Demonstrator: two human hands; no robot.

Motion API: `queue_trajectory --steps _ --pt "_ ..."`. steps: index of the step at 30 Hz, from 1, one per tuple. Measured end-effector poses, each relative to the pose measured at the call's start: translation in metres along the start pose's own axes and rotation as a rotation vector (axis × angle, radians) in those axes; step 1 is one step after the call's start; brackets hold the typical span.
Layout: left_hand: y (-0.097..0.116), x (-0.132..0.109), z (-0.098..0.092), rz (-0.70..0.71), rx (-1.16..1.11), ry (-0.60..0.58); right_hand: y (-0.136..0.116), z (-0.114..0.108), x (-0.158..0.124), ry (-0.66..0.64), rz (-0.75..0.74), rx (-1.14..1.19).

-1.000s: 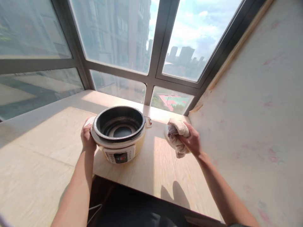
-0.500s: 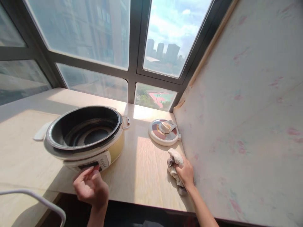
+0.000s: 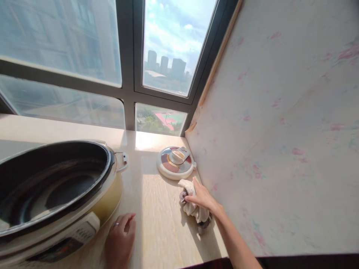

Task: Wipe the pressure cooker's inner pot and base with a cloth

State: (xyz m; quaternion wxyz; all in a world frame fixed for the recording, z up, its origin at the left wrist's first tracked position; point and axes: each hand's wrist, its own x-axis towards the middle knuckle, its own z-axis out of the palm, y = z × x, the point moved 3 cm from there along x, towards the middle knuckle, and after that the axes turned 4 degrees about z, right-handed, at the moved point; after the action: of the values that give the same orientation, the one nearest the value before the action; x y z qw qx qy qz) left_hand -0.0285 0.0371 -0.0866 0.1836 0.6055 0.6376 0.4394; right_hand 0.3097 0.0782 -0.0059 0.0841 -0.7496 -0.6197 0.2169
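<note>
My right hand [image 3: 202,196] lies over the right side of a crumpled white-and-grey cloth [image 3: 193,211] on the sill. Its fingers are stretched out and its thumb is apart from them, across the cloth. Just beyond sits a round lid [image 3: 175,166] with a knob and a patterned top. My left hand [image 3: 121,239], a ring on one finger, is loosely closed near the sill, with nothing visible in it. To its left stands an electric cooker [image 3: 109,198] with a yellow body, its black inner pot [image 3: 75,186] uncovered and its control panel [image 3: 67,243] towards me.
The marbled sill [image 3: 157,216] carries these things, partly in bright sun. A dark window frame [image 3: 128,67] rises behind it. On the right a papered wall [image 3: 266,149] bounds the sill. The cooker's wire handle [image 3: 123,160] sticks out to the right.
The view has swung right and closer. My left hand has moved from the cooker's panel to its right. My right hand's grip on the cloth has loosened, its fingers now spread.
</note>
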Motion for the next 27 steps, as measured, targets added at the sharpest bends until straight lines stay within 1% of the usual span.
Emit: queue_trajectory --steps 2,3,4,5,6,8,11,13,17,20,23,27 --pt "0.000 0.002 0.000 0.008 0.020 0.006 -0.012 -0.016 0.013 0.019 -0.085 0.084" --pt "0.001 0.003 0.000 0.007 0.030 0.004 -0.020 -0.025 0.024 0.065 -0.138 0.118" --pt "0.001 0.003 0.000 0.005 0.045 0.000 -0.029 -0.034 0.036 0.138 -0.191 0.131" --pt "0.002 0.003 0.000 0.001 0.064 -0.005 -0.039 -0.041 0.050 0.195 -0.224 0.111" --pt "0.003 0.003 0.000 -0.003 0.084 -0.009 -0.047 -0.046 0.067 0.232 -0.216 0.065" --pt "0.004 0.002 0.000 -0.009 0.116 -0.011 -0.061 -0.050 0.101 0.256 -0.085 -0.117" --pt "0.007 0.002 0.000 0.009 0.135 -0.008 -0.078 -0.043 0.145 0.215 0.017 -0.213" --pt "0.008 0.002 0.000 0.021 0.144 -0.007 -0.088 -0.036 0.164 0.209 0.039 -0.268" --pt "0.010 0.002 0.000 0.050 0.174 0.003 -0.104 -0.025 0.185 0.223 0.012 -0.373" --pt "0.009 0.001 0.002 0.060 0.193 0.009 -0.108 -0.019 0.193 0.219 0.020 -0.427" --pt "0.005 -0.001 0.005 0.066 0.210 0.008 -0.108 -0.016 0.196 0.217 0.025 -0.468" --pt "0.001 -0.002 0.009 0.076 0.234 0.011 -0.108 -0.019 0.191 0.210 -0.006 -0.505"
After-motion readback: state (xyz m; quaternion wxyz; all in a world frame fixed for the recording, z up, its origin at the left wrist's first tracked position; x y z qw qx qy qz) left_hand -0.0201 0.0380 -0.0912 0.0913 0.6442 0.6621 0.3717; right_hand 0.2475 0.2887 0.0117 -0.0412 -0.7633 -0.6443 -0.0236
